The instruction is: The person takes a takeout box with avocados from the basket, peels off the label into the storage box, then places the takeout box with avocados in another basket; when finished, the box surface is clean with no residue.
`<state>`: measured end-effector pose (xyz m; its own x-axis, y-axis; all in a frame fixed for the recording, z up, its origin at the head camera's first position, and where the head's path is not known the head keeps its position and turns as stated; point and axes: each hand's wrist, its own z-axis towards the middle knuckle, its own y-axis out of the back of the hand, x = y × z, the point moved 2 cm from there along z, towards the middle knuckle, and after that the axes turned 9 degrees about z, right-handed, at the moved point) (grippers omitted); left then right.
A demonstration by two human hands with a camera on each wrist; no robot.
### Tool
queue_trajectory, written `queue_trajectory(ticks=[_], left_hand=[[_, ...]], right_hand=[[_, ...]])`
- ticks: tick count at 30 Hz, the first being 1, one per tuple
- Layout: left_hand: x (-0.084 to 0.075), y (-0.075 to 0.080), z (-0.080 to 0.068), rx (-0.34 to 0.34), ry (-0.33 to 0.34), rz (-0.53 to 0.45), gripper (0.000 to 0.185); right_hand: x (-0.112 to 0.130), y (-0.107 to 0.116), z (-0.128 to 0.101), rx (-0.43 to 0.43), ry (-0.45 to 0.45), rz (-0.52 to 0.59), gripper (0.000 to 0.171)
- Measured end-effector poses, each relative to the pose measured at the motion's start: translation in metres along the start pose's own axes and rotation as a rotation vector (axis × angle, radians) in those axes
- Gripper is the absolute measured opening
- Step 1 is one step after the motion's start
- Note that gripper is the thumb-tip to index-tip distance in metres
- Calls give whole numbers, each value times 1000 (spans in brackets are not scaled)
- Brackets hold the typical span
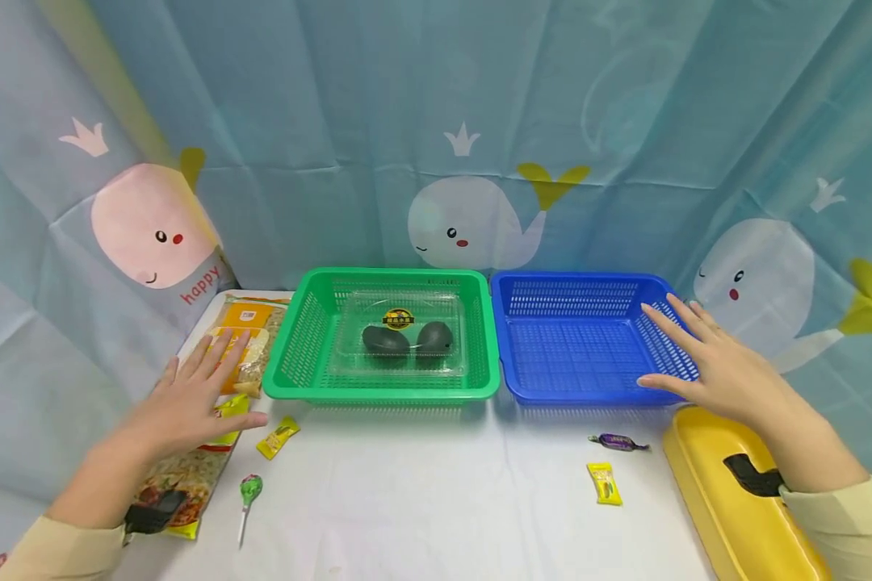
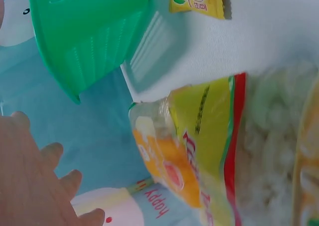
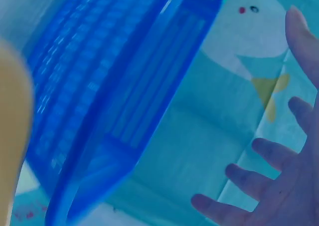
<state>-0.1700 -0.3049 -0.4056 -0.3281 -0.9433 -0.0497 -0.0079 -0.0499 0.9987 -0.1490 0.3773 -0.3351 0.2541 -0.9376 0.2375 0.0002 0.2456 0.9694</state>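
Observation:
My left hand (image 1: pixel 184 402), fingers spread, hovers over two snack bags at the left of the table: an orange-labelled bag (image 1: pixel 250 316) behind and a yellow-and-red bag (image 1: pixel 189 476) in front. It holds nothing. On the right, my right hand (image 1: pixel 719 363) is also spread, above the right rim of the blue basket (image 1: pixel 581 399) and near the yellow case (image 1: pixel 727 476). Its fingers grip nothing. In the middle stands a green basket (image 1: pixel 381 394) with a clear plastic box (image 1: pixel 359 323) in it. Two dark rounded objects (image 1: pixel 434 337) show through the box.
A yellow-wrapped candy (image 1: pixel 278 437) and a green-topped lollipop (image 1: pixel 250 489) lie near the left bags. In front of the blue basket are a purple-wrapped candy (image 1: pixel 618 442) and another yellow candy (image 1: pixel 605 483). A blue whale-print curtain (image 1: pixel 378 97) hangs behind the table.

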Motion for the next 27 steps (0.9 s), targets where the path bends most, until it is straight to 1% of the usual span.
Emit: queue_trajectory(ticks=[2,4,6,9,11,14,18,21,23,27], left_hand=[[-1,-2,3,23,-9,-73,118],[-2,-4,6,29,-9,-127,117],[-4,-5,9,29,-5,-188,116],[-7,-7,15,22,7,-311,115],[-10,-9,19,23,20,-390,115],[-13,-13,24,38,56,-478,114],[-14,-21,30,50,71,-595,109],[-15,-25,34,41,69,-647,106],[-15,-27,36,31,70,-651,104],[-16,-31,37,5,78,-669,100]], right_hand=[[8,1,6,6,-11,70,99],[15,1,14,11,-9,146,98],[22,-1,21,14,5,224,96],[32,-5,32,10,41,313,94],[39,-9,39,2,63,338,92],[51,-13,50,-5,90,357,89],[66,-20,63,-14,110,388,85],[75,-24,73,-13,120,406,82],[81,-25,81,-6,129,417,82],[100,-31,104,28,166,488,81]])
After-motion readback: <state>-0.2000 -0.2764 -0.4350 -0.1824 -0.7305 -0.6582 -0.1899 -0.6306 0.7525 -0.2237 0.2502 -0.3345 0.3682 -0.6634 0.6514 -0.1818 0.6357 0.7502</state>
